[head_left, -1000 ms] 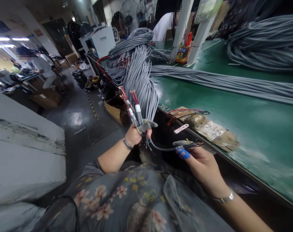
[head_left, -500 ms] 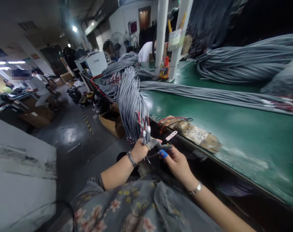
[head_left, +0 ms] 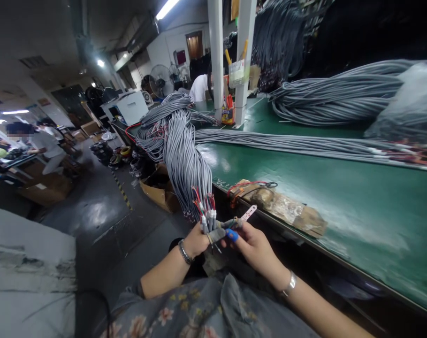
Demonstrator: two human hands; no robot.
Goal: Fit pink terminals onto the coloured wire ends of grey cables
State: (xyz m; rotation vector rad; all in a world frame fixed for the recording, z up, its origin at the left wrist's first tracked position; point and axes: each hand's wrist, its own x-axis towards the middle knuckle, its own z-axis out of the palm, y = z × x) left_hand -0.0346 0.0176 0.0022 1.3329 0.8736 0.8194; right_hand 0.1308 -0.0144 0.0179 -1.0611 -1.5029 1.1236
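Several grey cables (head_left: 210, 219) with white-wrapped ends and red and black wires stand up out of my left hand (head_left: 196, 240), whose fingers are wrapped round them. Its thumb wears a grey cover. Facing it, my right hand (head_left: 253, 244) pinches a grey cable end (head_left: 231, 223) with thin coloured wires, close to the left thumb. Blue tape covers my right thumb. A pinkish-white strip with holes (head_left: 249, 213) sticks up just beyond the right fingers; whether they hold it I cannot tell. Behind the hands, a thick bundle of grey cables (head_left: 187, 159) hangs over the bench edge.
On the green bench (head_left: 357, 197) lie a taped cardboard piece (head_left: 287, 209), a long cable run (head_left: 287, 143) and a large cable coil (head_left: 340, 94). White posts (head_left: 216, 56) rise from it. An open carton (head_left: 159, 190) stands on the floor. People sit at work further back.
The view has shifted, so the bench and cables appear lower and further left. My hands have come closer together, and the right fingers now meet the cable end by the left thumb.
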